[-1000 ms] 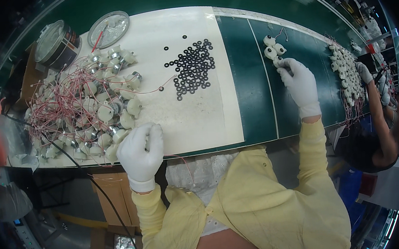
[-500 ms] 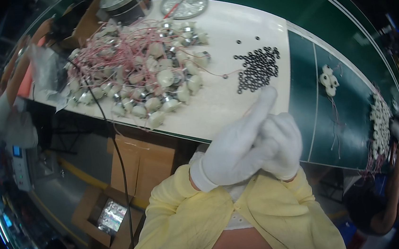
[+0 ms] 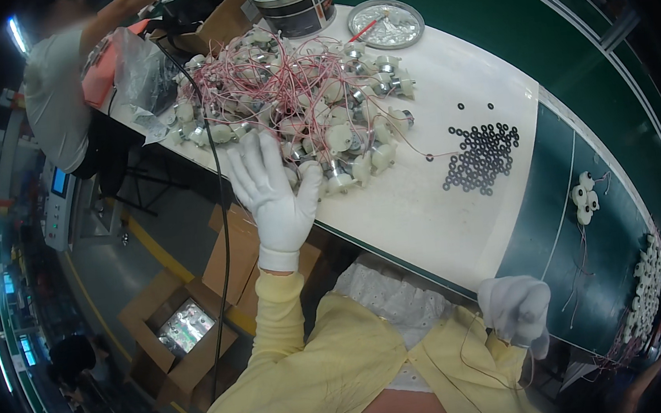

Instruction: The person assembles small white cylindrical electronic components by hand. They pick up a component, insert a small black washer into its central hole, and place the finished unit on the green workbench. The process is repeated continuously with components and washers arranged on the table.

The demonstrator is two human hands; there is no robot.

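Observation:
My left hand [image 3: 273, 192], in a white glove, is open with its fingers spread. It reaches the near edge of a heap of small white-capped metal motors [image 3: 338, 137] with tangled pink wires, fingertips over the nearest ones. My right hand [image 3: 516, 308], also gloved, is closed in front of my body at the table's near edge. Thin pinkish wires [image 3: 476, 327] hang from it in a loop; the part they belong to is hidden in the fingers. Small black rings [image 3: 483, 158] lie in a cluster on the white tabletop [image 3: 417, 211], right of the heap.
Behind the heap stand a round tin [image 3: 293, 7] and a shallow dish [image 3: 387, 25] with a red stick. On the green surface [image 3: 550, 179] at right lie a few wired white parts [image 3: 584, 198]. A black cable [image 3: 227, 239] hangs at left near cardboard boxes [image 3: 169, 315]. A person works far left.
My hands, together before, are now apart: the left went out leftward to the motor heap and opened, the right drew back to the right. Wires now show below the right hand. The view has shifted.

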